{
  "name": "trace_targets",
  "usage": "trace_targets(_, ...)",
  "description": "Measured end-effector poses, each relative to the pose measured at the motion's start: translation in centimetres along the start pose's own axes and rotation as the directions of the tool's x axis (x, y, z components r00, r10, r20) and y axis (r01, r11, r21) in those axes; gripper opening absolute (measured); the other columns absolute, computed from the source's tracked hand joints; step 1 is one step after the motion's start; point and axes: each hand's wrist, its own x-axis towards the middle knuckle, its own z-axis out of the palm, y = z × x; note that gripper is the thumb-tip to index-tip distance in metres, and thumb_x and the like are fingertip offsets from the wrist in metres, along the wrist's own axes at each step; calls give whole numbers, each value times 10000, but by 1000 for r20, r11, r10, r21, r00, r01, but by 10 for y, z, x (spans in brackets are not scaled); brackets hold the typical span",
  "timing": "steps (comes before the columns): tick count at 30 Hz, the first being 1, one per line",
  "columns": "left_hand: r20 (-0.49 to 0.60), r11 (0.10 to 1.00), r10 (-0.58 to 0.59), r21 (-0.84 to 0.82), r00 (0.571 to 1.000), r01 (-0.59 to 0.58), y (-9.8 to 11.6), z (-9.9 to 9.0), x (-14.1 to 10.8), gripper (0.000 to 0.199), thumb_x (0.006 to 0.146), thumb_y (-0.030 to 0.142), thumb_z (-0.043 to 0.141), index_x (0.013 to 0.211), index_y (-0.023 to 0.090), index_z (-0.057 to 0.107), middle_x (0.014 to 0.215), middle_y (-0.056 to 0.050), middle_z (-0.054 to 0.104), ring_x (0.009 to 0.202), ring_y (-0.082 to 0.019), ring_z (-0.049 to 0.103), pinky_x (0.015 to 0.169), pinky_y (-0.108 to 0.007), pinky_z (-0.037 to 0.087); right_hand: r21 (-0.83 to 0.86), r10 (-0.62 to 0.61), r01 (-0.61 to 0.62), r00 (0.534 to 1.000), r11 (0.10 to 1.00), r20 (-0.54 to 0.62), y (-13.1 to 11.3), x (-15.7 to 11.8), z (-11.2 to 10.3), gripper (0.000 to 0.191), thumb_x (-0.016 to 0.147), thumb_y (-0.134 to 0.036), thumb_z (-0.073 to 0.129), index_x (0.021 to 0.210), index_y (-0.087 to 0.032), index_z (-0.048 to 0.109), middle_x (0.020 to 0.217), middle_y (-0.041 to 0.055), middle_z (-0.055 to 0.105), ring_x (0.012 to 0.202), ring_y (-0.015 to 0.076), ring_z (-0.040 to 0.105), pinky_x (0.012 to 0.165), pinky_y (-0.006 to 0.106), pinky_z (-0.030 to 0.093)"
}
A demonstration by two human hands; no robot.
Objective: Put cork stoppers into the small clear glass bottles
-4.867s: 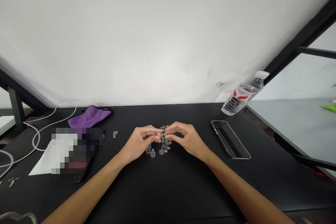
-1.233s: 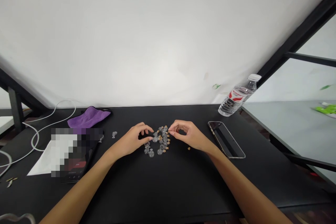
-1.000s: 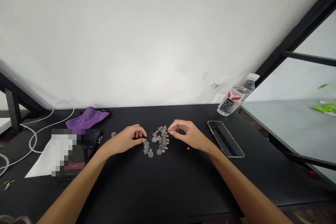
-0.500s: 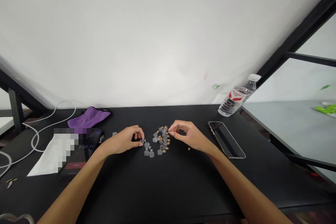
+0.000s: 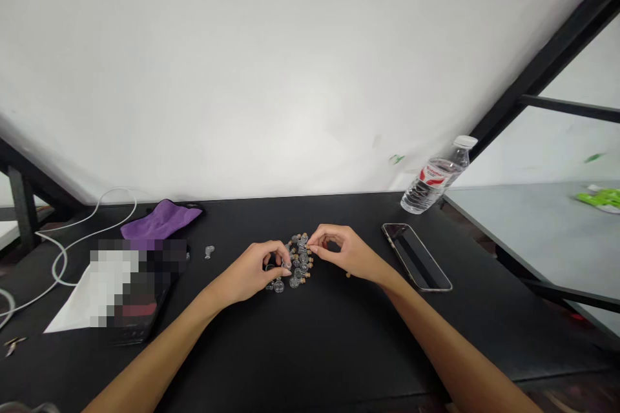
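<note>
My left hand [image 5: 256, 266] is closed in a pinch on a small clear glass bottle [image 5: 287, 265], held at the left edge of a cluster of tiny corked glass bottles [image 5: 303, 257]. My right hand [image 5: 343, 248] reaches that cluster from the right. Its thumb and forefinger pinch what looks like a small cork stopper, mostly hidden by the fingertips. Below my left fingers lie a few uncorked glass bottles [image 5: 279, 286], partly covered by the hand. A loose cork [image 5: 347, 275] rests under my right wrist.
Another small glass piece [image 5: 208, 251] lies left of my left hand. Farther left are a purple cloth [image 5: 162, 221], white paper [image 5: 77, 300], a dark phone [image 5: 140, 322] and a white cable [image 5: 62, 251]. A smartphone [image 5: 417, 257] and a water bottle [image 5: 433, 177] are at right.
My left hand has moved right, from beside the uncorked bottles to the corked cluster, with a glass bottle in its fingers. The right hand has hardly moved.
</note>
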Motion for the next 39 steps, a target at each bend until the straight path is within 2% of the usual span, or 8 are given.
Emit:
trace_targets(5,-38,999,-32,7,999,32,-6,2,3,82,869,290,735,919,225,731,918,6,716,799,-164,556,730,-287,409,-12,-4,4,1000,1000,-12,1,0,0,170,932,-341,701,925,-174,728,861,36,687,778,168,577,745,302,482)
trace_targets(9,-117,999,-13,-48,993,7,-4,4,5,40,883,242,724,907,217,743,852,17,715,732,-146,530,704,-276,399,14,-10,10,1000,1000,-1,1,0,2,173,932,-343,706,938,-173,736,871,43,692,786,174,592,749,308,492)
trace_targets(13,-161,995,30,-91,986,-45,1,6,6,111,919,240,687,974,223,781,896,-16,720,755,-157,554,713,-282,430,73,-29,25,999,997,45,-2,-1,10,171,931,-337,714,966,-175,752,904,51,701,807,178,620,762,307,504)
trace_targets(20,-163,962,56,-254,985,-97,1,8,7,144,930,282,694,996,202,795,1013,-78,703,915,-202,641,823,-325,508,164,-46,43,999,986,15,-2,-1,23,164,928,-323,731,991,-175,763,947,60,717,854,183,661,784,300,534)
trace_targets(30,-143,938,16,-341,990,-64,1,9,5,153,894,295,736,975,183,802,960,-79,703,898,-202,660,832,-339,539,94,-86,87,996,992,-11,-3,-2,23,127,932,-298,729,969,-193,791,955,57,741,877,184,704,814,294,555)
trace_targets(39,-166,924,30,-371,986,-90,-4,10,5,169,896,306,742,980,175,808,972,-88,698,909,-205,666,843,-343,551,95,-45,48,998,994,-34,-2,0,26,130,921,-313,742,938,-192,786,927,46,752,881,190,710,817,288,555)
